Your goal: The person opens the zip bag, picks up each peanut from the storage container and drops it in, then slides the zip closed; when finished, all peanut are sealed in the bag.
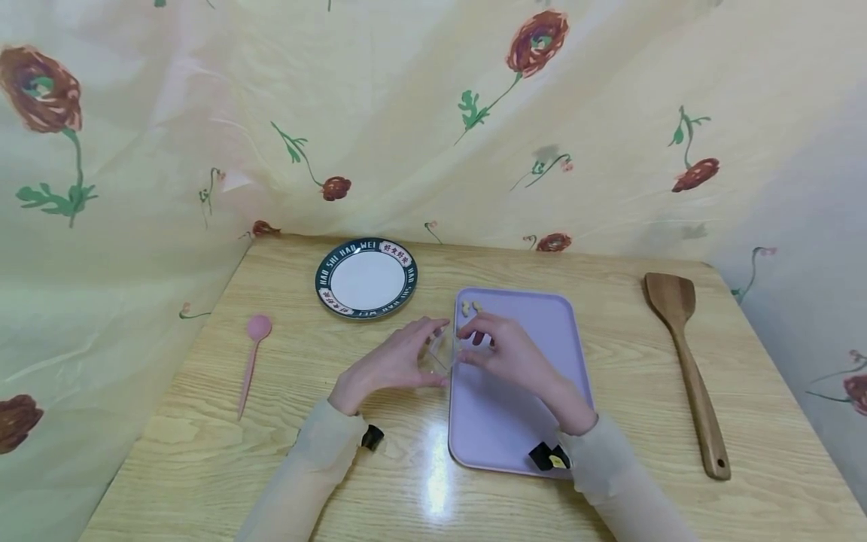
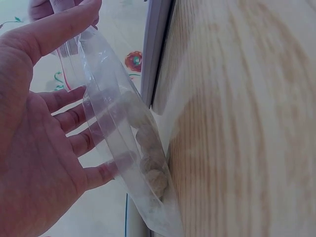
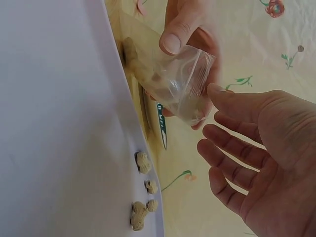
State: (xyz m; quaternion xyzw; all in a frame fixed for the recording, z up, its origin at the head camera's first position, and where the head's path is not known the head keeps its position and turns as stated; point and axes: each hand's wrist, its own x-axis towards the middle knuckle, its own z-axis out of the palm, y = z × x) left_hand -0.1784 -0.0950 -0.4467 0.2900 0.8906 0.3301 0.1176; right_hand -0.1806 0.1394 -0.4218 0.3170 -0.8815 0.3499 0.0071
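Note:
A clear zip bag [image 1: 442, 351] with several peanuts [image 2: 153, 165] in its lower part stands at the left edge of the lilac tray [image 1: 515, 421]. My left hand [image 1: 393, 355] holds it, thumb on one side and fingers on the other, as the right wrist view shows. My right hand [image 3: 256, 148] is beside the bag's upper end. Its thumb tip is at the bag's edge, its fingers are loosely bent and apart, and nothing lies between them. Several loose peanuts [image 3: 139, 215] lie in the tray's far left corner.
A dark-rimmed white plate [image 1: 366, 310] sits behind my left hand. To the left lies a pink spoon [image 1: 259, 328], to the right a wooden spatula [image 1: 687, 354]. A flowered cloth [image 1: 406, 113] hangs along the table's back and sides.

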